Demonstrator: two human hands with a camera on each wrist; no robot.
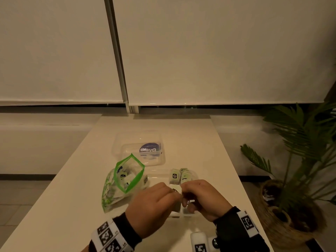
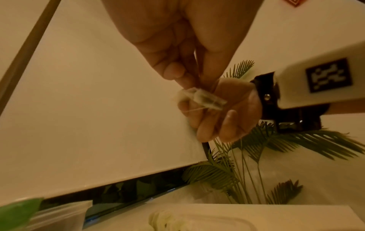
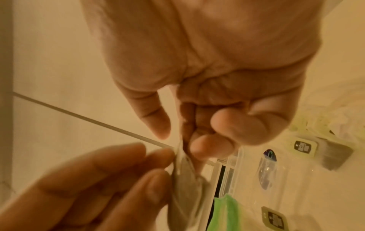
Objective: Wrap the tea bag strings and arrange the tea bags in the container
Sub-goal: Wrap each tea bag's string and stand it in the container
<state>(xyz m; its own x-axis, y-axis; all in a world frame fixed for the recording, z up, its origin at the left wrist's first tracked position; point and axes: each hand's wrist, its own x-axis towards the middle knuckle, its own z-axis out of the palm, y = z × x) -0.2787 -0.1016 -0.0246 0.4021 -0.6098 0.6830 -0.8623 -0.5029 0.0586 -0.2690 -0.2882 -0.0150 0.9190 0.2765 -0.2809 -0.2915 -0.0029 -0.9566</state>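
The tea bag (image 2: 205, 100) sat pinched between both hands, held up off the table (image 1: 72, 206) and directly over the near end of the clear container (image 1: 187, 214), whose far end already held a row of wrapped tea bags (image 1: 180, 176) standing on edge. In the left wrist view the bag lay slanted, its long axis running from the left hand's fingertips (image 2: 183, 81) down toward the right hand's palm, and a thin string (image 2: 194, 110) crossed just under it over the right fingers. The left hand (image 1: 152, 206) gripped one end of the bag between thumb and fingertips; the right hand (image 1: 201, 199) was curled round the other end, with what looked like the dark paper tag (image 1: 190, 201) showing at its thumb side, though that was too small to be sure. Both hands were equally close, touching the bag, so the winding seemed to be under way and the bag not yet ready to go down. The drop point lay straight below and slightly ahead of the hands, beside the standing row, so the placing should need only a short lowering with the bag turned upright to match its neighbours. To the left, just beside the container, lay the green-edged zip pouch (image 1: 127, 177) with more bags inside, and beyond it the container's lid (image 1: 140, 148); a potted palm (image 1: 294, 160) stood off the table's right side
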